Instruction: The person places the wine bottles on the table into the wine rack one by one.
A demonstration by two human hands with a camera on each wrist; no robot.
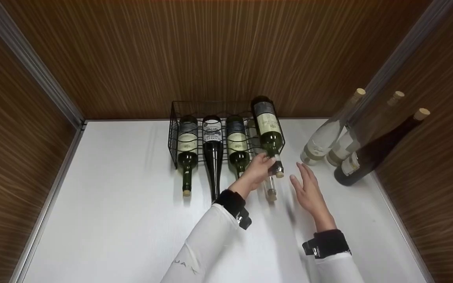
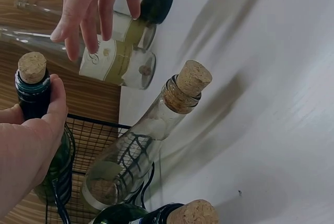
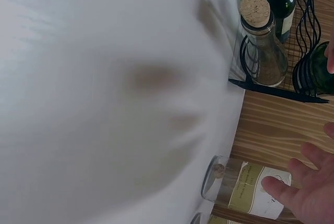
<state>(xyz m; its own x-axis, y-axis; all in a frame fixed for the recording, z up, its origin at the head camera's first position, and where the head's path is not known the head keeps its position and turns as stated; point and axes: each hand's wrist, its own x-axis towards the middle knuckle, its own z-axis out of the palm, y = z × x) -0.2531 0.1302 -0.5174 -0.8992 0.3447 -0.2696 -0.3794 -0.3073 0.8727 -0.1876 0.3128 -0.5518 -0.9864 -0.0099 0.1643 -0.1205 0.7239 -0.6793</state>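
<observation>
My left hand [image 1: 257, 171] grips the neck of a green wine bottle [image 1: 268, 122] with a cream label, which lies at the upper right of a black wire rack [image 1: 173, 135], its corked end toward me. In the left wrist view, thumb and fingers wrap the dark neck of that wine bottle [image 2: 34, 96] just below its cork. Beneath it, a clear corked bottle [image 2: 143, 145] lies in the lower level. To the right, my right hand [image 1: 309, 192] hovers with fingers spread, holding nothing; in the right wrist view this hand [image 3: 313, 195] overlaps a labelled clear bottle [image 3: 255, 190].
In the rack's lower row also lie a green bottle [image 1: 187, 157], a dark bottle [image 1: 213, 149] and another green bottle [image 1: 237, 143]. Two clear bottles [image 1: 323, 137] and a dark bottle [image 1: 372, 153] stand on the white table [image 1: 112, 220] at right. Wood-grain panels [image 1: 210, 51] enclose three sides.
</observation>
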